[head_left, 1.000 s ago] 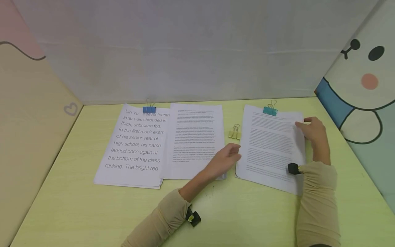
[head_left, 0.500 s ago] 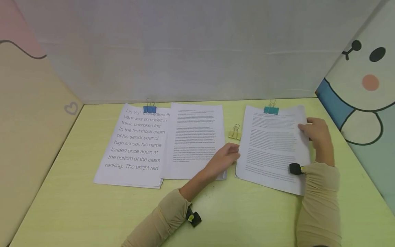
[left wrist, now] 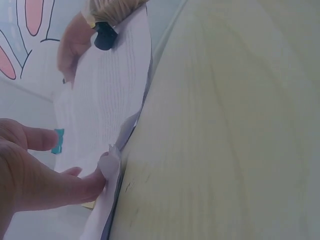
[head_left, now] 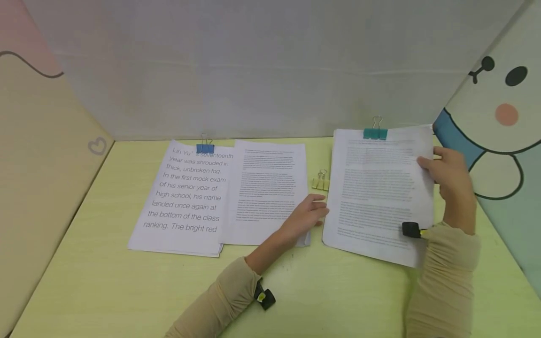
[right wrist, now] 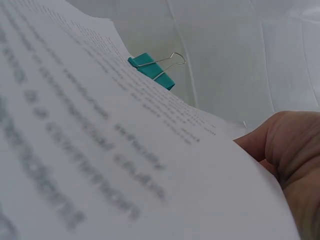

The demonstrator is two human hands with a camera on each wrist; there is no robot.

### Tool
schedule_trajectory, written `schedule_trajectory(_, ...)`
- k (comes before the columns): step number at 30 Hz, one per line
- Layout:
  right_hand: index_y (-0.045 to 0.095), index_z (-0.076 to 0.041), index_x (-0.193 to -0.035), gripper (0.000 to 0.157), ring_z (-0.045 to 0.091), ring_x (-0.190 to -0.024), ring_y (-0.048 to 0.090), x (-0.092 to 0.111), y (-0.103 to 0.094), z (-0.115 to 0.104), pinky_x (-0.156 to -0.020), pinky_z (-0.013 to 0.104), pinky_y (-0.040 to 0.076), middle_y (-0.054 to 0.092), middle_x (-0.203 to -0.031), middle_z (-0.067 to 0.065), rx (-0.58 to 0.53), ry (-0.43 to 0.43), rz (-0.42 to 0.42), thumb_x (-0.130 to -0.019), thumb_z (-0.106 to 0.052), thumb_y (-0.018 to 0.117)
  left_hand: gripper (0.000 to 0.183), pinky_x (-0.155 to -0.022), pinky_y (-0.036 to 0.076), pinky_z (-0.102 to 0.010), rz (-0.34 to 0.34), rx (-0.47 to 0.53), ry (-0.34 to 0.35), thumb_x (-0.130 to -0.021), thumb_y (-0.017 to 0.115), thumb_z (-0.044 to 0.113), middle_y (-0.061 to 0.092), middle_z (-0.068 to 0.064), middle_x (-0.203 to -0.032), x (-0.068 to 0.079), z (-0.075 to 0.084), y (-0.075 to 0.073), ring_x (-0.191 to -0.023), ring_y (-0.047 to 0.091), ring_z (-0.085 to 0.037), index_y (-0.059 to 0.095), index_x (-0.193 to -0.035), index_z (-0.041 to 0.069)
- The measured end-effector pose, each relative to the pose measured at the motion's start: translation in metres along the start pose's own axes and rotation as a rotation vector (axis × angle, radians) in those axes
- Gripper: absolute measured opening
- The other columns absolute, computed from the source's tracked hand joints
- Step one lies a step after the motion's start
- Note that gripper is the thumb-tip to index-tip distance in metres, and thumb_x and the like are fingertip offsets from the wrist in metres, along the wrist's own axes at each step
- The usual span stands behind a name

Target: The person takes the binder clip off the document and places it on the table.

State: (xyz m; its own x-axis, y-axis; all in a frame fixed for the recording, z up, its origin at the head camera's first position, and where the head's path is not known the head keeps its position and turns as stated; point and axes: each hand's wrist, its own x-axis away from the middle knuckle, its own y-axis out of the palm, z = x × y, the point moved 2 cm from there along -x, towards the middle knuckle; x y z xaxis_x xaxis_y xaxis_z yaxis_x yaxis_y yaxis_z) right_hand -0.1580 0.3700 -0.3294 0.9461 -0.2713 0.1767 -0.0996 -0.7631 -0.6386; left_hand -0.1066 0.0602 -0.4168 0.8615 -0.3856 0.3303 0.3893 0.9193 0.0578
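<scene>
My right hand (head_left: 454,173) pinches the right edge of a printed paper stack (head_left: 376,188), thumb on top and the other fingers behind. The stack's top end is raised off the table. A teal binder clip (head_left: 375,134) sits on its top edge, seen close in the right wrist view as a teal clip (right wrist: 152,70) with wire handles. My left hand (head_left: 302,218) lies over the right part of the middle paper stack (head_left: 270,188), its relaxed fingertips at the left edge of the raised stack. Whether they touch it is hard to tell.
A yellow binder clip (head_left: 320,183) lies between the middle and right stacks. At the left, a large-print stack (head_left: 181,202) carries a blue binder clip (head_left: 205,149). The middle stack overlaps it slightly. A grey-white wall (head_left: 270,70) stands behind the table (head_left: 296,300).
My right hand has moved up and to the right, raising the top end of the right stack with its teal clip. My left hand has barely moved.
</scene>
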Motion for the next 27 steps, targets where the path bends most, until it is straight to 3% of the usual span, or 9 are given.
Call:
schedule_trajectory(8, 0.027, 0.008, -0.159, 0.059, -0.005, -0.071, 0.056, 0.012, -0.002, -0.016, -0.061, 0.016, 0.051, 0.052, -0.135, 0.033, -0.010, -0.028, 0.048, -0.110, -0.020, 0.044, 0.045, -0.097, 0.054, -0.038, 0.015, -0.010, 0.002, -0.103, 0.061, 0.016, 0.063, -0.016, -0.136, 0.000, 0.003, -0.005, -0.113, 0.067, -0.028, 0.052, -0.146, 0.005)
schedule_trajectory(14, 0.032, 0.006, -0.158, 0.058, -0.003, -0.074, 0.058, 0.017, -0.001, -0.025, -0.063, 0.017, 0.052, 0.056, -0.127, 0.023, -0.045, -0.050, 0.066, -0.109, -0.021, 0.047, 0.044, -0.100, 0.052, -0.041, 0.017, 0.003, 0.016, -0.104, 0.060, 0.019, 0.064, -0.014, -0.127, -0.001, 0.007, -0.014, -0.107, 0.068, -0.030, 0.053, -0.146, 0.007)
schedule_trajectory(22, 0.040, 0.008, -0.154, 0.051, -0.003, -0.074, 0.060, 0.016, 0.017, -0.039, -0.064, 0.016, 0.052, 0.056, -0.126, 0.024, -0.082, -0.142, 0.052, -0.109, -0.014, 0.049, 0.036, -0.094, 0.055, -0.038, 0.008, 0.040, 0.050, -0.105, 0.057, 0.015, 0.066, -0.013, -0.116, -0.002, 0.017, -0.026, -0.101, 0.066, -0.022, 0.055, -0.137, -0.001)
schedule_trajectory(27, 0.043, 0.006, -0.153, 0.049, -0.001, -0.074, 0.061, 0.016, 0.030, -0.046, -0.064, 0.017, 0.053, 0.057, -0.126, 0.025, -0.090, -0.169, 0.010, -0.109, -0.014, 0.049, 0.034, -0.093, 0.055, -0.038, 0.025, 0.045, 0.054, -0.105, 0.056, 0.013, 0.067, -0.011, -0.118, -0.003, 0.022, -0.033, -0.101, 0.065, -0.020, 0.056, -0.137, 0.000)
